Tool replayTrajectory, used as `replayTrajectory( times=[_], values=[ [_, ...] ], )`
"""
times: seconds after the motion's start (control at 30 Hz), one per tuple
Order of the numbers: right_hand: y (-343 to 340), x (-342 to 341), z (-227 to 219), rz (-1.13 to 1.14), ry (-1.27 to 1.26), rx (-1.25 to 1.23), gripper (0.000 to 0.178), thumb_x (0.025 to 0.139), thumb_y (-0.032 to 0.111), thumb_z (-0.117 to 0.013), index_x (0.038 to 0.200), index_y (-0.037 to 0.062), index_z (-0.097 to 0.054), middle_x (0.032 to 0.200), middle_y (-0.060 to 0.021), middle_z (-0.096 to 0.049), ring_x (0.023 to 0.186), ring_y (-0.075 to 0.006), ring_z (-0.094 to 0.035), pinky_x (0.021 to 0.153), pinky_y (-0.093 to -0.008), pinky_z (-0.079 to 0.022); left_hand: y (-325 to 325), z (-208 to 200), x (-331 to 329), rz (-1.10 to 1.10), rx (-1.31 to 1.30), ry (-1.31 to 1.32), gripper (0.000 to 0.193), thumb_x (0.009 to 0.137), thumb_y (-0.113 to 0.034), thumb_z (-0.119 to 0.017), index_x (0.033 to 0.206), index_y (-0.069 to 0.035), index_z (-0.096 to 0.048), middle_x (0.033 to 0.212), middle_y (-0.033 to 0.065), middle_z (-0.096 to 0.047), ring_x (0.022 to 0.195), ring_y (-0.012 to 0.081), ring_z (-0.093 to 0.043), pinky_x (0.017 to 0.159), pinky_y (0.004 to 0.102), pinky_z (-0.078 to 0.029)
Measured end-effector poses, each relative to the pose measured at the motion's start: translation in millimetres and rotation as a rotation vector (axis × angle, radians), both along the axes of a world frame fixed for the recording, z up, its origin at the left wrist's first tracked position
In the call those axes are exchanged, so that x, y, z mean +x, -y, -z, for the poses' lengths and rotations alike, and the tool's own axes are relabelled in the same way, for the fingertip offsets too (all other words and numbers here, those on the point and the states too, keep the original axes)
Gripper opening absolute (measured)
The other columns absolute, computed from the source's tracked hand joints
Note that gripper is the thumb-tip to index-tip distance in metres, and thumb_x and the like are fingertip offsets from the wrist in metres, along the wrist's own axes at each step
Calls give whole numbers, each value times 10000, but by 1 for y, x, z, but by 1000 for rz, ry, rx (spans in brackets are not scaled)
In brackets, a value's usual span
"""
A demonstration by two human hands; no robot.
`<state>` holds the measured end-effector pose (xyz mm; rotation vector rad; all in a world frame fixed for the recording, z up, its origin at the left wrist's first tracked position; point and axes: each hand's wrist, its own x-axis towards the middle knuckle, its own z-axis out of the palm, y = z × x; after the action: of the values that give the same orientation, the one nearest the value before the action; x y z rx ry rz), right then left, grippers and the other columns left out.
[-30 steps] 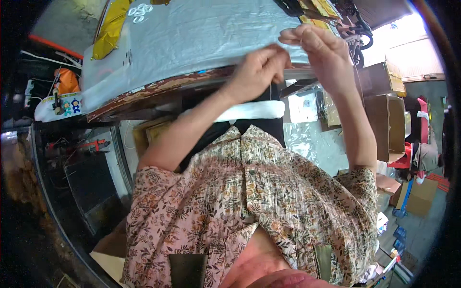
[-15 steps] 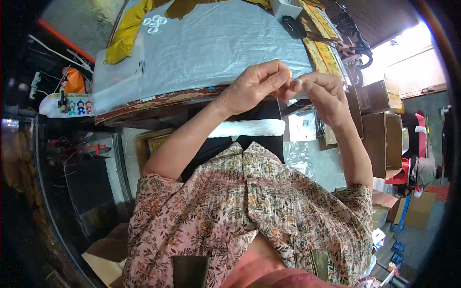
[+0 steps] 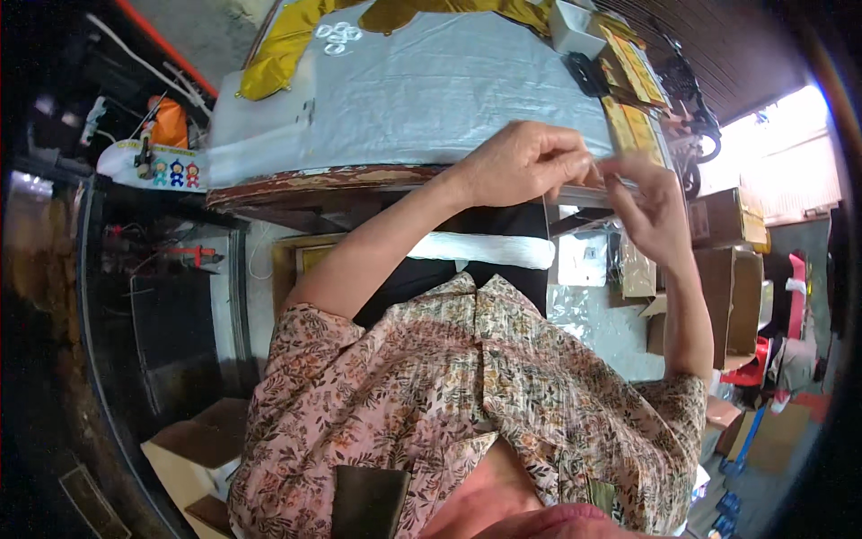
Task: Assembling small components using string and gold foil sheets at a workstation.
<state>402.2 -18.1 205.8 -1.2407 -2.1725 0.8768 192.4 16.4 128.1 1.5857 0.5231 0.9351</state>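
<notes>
So I'm on a fiddly bit of fingertip work, both hands close together at about 2 o'clock from the middle of my view, by the chipped near edge of the worktop (image 3: 449,108). My left hand (image 3: 534,169) has its fingers curled in toward the thumb, like a loose pinch. My right hand (image 3: 658,211) is half curled and facing it, but it's blurry. Can't tell if the tips on either one are fully closed, whether they touch, or what's between them.

There's what looks like a fine thread (image 3: 546,211) hanging below the left hand, toward the white bundle (image 3: 489,250) lying across my lap (image 3: 530,283), just off centre toward 2 o'clock. Can't see if it joins the bundle.

Over at 11 o'clock there's a cluster of whitish rings (image 3: 336,38), well apart from my hands, next to some shiny gold material (image 3: 269,76).

My take: the next move calls for a light, steady pinch on both sides and no snagging of that strand on the rough edge.
</notes>
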Motion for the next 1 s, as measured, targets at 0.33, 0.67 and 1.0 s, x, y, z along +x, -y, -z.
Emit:
replayTrajectory(
  times=[0.33,0.67,1.0],
  values=[
    [3,-1,-36,24,339,287,436,906,7,-498,1339,-37,-530,1335,-191,-592,1266,-300,-545,1112,-397,-366,11,-8,-14,205,-127,297,328,1039,-282,-499,874,-30,-627,738,30,-614,685,81,-656,614,228,-550],
    [-39,9,-14,72,-85,255,354,969,-23,-460,1291,5,-604,1273,-201,-642,1197,-270,-621,1029,-378,-490,-15,3,-1,150,25,236,345,1031,-347,-492,863,-79,-629,749,23,-600,641,87,-577,637,242,-494],
    [-62,14,-6,-44,-210,367,360,985,146,-520,1290,-19,-612,1099,-183,-705,943,-217,-709,792,-315,-570,-24,-9,10,139,40,206,328,1046,-292,-482,883,-52,-635,748,-16,-553,616,51,-505,622,232,-463]
  ],
)
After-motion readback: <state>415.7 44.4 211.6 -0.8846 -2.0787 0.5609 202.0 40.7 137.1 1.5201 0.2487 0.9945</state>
